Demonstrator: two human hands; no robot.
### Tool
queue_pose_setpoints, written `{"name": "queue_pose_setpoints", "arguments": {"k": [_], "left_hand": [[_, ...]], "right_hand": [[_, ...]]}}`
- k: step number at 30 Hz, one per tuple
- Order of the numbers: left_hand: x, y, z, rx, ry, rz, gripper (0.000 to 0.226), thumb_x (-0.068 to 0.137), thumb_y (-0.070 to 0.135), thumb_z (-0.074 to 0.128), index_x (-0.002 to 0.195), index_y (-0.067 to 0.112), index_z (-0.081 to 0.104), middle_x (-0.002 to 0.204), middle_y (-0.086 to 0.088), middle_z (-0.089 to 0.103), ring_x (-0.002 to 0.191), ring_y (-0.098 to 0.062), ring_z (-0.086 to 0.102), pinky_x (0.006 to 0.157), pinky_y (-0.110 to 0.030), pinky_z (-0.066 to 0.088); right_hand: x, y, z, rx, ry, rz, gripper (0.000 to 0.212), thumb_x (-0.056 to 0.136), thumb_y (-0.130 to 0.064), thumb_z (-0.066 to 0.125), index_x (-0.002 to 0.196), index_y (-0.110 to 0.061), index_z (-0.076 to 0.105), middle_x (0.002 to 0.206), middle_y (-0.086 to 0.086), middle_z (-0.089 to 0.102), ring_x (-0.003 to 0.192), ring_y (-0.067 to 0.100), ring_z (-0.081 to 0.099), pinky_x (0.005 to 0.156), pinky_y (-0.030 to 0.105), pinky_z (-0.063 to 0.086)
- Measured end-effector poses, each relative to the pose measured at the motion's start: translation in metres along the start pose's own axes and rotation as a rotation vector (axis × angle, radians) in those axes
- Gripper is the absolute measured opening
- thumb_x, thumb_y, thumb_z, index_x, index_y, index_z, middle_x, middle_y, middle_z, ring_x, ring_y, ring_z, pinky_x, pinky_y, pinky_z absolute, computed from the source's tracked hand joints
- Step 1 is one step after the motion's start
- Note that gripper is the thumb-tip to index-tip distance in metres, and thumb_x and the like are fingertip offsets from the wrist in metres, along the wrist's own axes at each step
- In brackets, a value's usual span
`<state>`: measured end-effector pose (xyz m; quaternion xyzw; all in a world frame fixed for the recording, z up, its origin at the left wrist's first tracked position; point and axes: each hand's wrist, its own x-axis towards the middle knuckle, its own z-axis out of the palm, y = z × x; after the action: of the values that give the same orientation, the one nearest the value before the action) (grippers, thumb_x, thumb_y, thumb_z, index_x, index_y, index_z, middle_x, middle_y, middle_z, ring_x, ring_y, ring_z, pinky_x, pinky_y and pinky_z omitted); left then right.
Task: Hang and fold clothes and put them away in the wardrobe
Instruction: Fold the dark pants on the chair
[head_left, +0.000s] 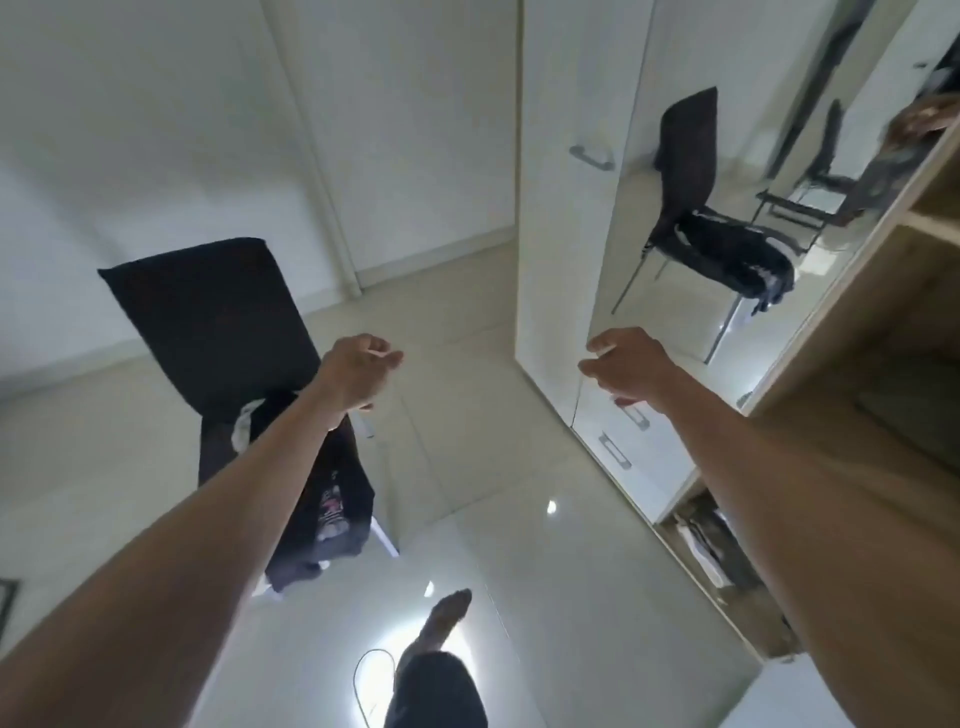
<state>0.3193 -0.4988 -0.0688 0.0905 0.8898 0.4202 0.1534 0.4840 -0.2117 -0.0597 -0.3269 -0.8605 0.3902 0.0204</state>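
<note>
While both hands (358, 366) (626, 364) hover with loosely curled, empty fingers, no writing is legible on the chair's clothes (332, 499).

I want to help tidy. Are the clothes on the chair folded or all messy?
Messy. The dark clothes lie crumpled on the chair, spilling over the seat edge.

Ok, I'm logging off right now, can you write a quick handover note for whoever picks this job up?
Left hand: raised, fingers loosely curled, grip on nothing.
Right hand: raised near the mirrored wardrobe door, fingers loosely curled, also holding nothing.
Dark clothes lie heaped on the seat of the black chair, unfolded.
The wardrobe stands open on the right; some folded items sit on a low shelf.
Left: fold or hang the chair pile and put it away.
</note>
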Motion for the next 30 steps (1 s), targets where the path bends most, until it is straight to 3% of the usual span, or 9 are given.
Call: {"name": "queue_pose_setpoints", "arguments": {"k": [6, 9, 15, 18, 21, 23, 25, 27, 30], "left_hand": [[-0.046, -0.058, -0.062, -0.040, 0.153, -0.130, 0.032, 0.095, 0.036, 0.066, 0.120, 0.018, 0.064, 0.113, -0.003, 0.067, 0.099, -0.020, 0.068, 0.063, -0.033, 0.058], [-0.060, -0.075, -0.080, -0.041, 0.207, -0.146, 0.031, 0.095, 0.036, 0.066, 0.119, 0.017, 0.064, 0.108, -0.001, 0.068, 0.094, -0.016, 0.069, 0.058, -0.030, 0.055], [-0.061, -0.114, -0.114, -0.053, 0.263, -0.202, 0.031, 0.096, 0.035, 0.064, 0.120, 0.016, 0.064, 0.107, -0.003, 0.068, 0.096, -0.018, 0.069, 0.059, -0.029, 0.054], [-0.046, -0.147, -0.134, -0.058, 0.261, -0.237, 0.032, 0.095, 0.035, 0.064, 0.122, 0.017, 0.064, 0.112, -0.004, 0.067, 0.100, -0.022, 0.068, 0.063, -0.032, 0.057], [-0.023, -0.183, -0.155, -0.037, 0.249, -0.273, 0.021, 0.093, 0.037, 0.066, 0.110, 0.025, 0.065, 0.113, -0.003, 0.067, 0.101, -0.024, 0.068, 0.079, -0.040, 0.061], [-0.001, -0.210, -0.172, -0.022, 0.222, -0.293, 0.015, 0.092, 0.036, 0.066, 0.104, 0.028, 0.063, 0.108, -0.002, 0.068, 0.097, -0.025, 0.070, 0.080, -0.041, 0.061], [0.030, -0.242, -0.190, -0.005, 0.172, -0.311, 0.022, 0.093, 0.035, 0.065, 0.112, 0.025, 0.063, 0.104, -0.003, 0.069, 0.096, -0.027, 0.070, 0.081, -0.040, 0.061], [0.064, -0.277, -0.206, 0.054, 0.119, -0.325, 0.034, 0.094, 0.037, 0.064, 0.122, 0.018, 0.064, 0.111, -0.008, 0.070, 0.105, -0.029, 0.068, 0.091, -0.043, 0.057], [0.116, -0.334, -0.223, 0.122, 0.021, -0.359, 0.041, 0.096, 0.035, 0.062, 0.129, 0.011, 0.062, 0.120, -0.009, 0.068, 0.113, -0.028, 0.063, 0.101, -0.037, 0.049]], "right_hand": [[-0.015, -0.041, 0.057, -0.064, -0.140, -0.135, 0.036, 0.090, -0.027, 0.066, 0.125, -0.021, 0.066, 0.112, 0.000, 0.065, 0.089, 0.020, 0.070, 0.068, 0.038, 0.063], [-0.013, -0.061, 0.082, -0.056, -0.184, -0.180, 0.035, 0.090, -0.026, 0.067, 0.124, -0.020, 0.066, 0.121, -0.001, 0.065, 0.092, 0.020, 0.071, 0.067, 0.036, 0.063], [-0.002, -0.111, 0.146, -0.101, -0.265, -0.307, 0.036, 0.090, -0.026, 0.067, 0.124, -0.017, 0.066, 0.127, 0.002, 0.067, 0.114, 0.024, 0.065, 0.093, 0.035, 0.055], [0.007, -0.141, 0.192, -0.128, -0.313, -0.340, 0.036, 0.090, -0.028, 0.065, 0.125, -0.019, 0.066, 0.133, 0.000, 0.064, 0.119, 0.026, 0.061, 0.099, 0.038, 0.052], [0.020, -0.167, 0.242, -0.157, -0.371, -0.350, 0.036, 0.091, -0.027, 0.063, 0.127, -0.021, 0.064, 0.137, -0.001, 0.061, 0.121, 0.021, 0.059, 0.102, 0.031, 0.048], [0.033, -0.187, 0.284, -0.160, -0.407, -0.342, 0.038, 0.091, -0.028, 0.063, 0.128, -0.021, 0.062, 0.138, -0.001, 0.060, 0.123, 0.020, 0.058, 0.103, 0.028, 0.044], [0.051, -0.209, 0.331, -0.190, -0.431, -0.329, 0.038, 0.092, -0.029, 0.062, 0.129, -0.022, 0.062, 0.137, -0.001, 0.060, 0.122, 0.019, 0.058, 0.098, 0.024, 0.040], [0.069, -0.229, 0.377, -0.209, -0.461, -0.297, 0.037, 0.092, -0.029, 0.061, 0.128, -0.022, 0.063, 0.134, 0.000, 0.063, 0.117, 0.019, 0.061, 0.093, 0.021, 0.039], [0.096, -0.252, 0.446, -0.237, -0.487, -0.226, 0.035, 0.091, -0.029, 0.060, 0.126, -0.023, 0.064, 0.125, 0.001, 0.067, 0.096, 0.014, 0.058, 0.084, 0.018, 0.037]]}}
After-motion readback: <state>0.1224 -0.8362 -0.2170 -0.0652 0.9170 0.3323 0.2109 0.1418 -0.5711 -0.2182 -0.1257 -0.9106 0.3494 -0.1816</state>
